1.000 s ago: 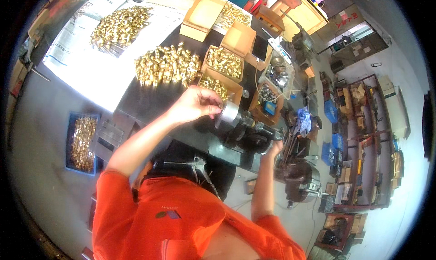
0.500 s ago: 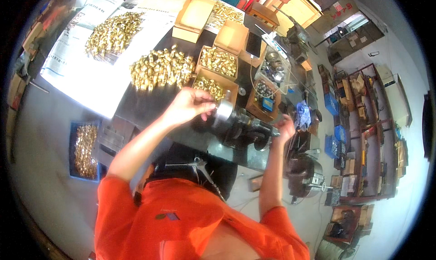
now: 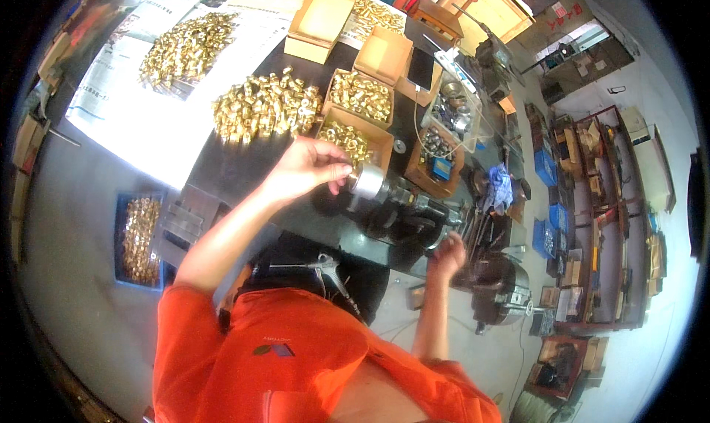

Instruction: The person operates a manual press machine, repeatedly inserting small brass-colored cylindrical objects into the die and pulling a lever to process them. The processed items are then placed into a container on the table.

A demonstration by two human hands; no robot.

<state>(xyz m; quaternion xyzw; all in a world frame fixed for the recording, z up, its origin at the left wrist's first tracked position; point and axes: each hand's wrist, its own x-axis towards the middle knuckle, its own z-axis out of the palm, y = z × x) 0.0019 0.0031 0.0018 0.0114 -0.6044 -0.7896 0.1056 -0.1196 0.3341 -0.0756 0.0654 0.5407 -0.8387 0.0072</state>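
Hand-worked bench fixture [image 3: 403,197], dark metal with a smooth silvery cylinder [image 3: 367,180] at one end, sits near the edge of the dark table before you. Your left hand [image 3: 307,171] has thumb and fingers drawn together at the cylinder's face; whether they grip a part, you cannot tell. Your right hand [image 3: 447,256] is loosely curled just beside the fixture's far end, contact unclear.

Beyond the cylinder, two adjoining cardboard boxes hold shiny brass fittings [image 3: 360,97], the nearer one [image 3: 381,151] only partly filled. To its right, a brown tray [image 3: 427,183] contains small grey metal parts and a blue box [image 3: 441,168]; behind it, a clear tray holds round steel pieces [image 3: 452,112].

Loose fittings form a heap [image 3: 266,106] on the table and another [image 3: 188,49] on newspaper. At lower left, a blue crate [image 3: 140,285] holds more. A thin cable crosses the trays, and a crumpled blue cloth [image 3: 499,188] lies right of the fixture.
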